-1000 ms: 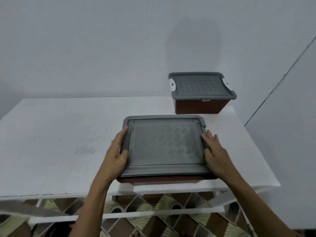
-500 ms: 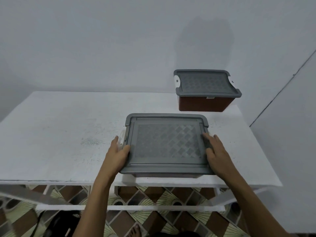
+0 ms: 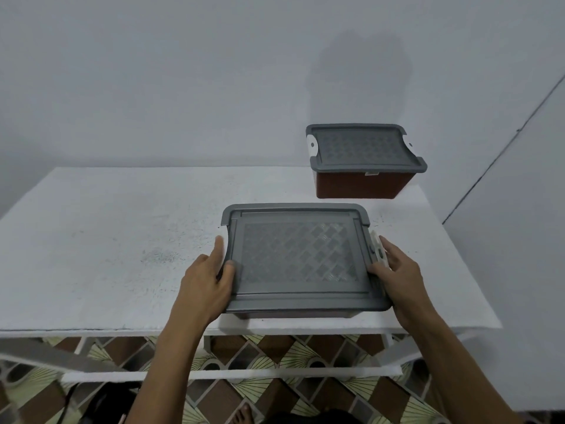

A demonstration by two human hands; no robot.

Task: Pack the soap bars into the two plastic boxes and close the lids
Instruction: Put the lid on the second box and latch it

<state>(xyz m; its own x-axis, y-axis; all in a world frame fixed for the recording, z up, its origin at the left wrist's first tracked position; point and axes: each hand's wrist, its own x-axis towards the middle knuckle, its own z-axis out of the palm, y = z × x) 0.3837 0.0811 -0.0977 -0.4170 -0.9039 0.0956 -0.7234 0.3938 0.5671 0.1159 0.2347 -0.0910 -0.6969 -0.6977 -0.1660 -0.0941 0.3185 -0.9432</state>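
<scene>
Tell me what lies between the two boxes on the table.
Nothing: the head view shows only bare white table between the near box and the far box.

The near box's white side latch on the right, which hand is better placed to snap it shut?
Right. The right hand already has its fingers on the white latch at the near box lid's right edge. The left hand grips the opposite, left edge, probably best kept there to steady the box.
</scene>
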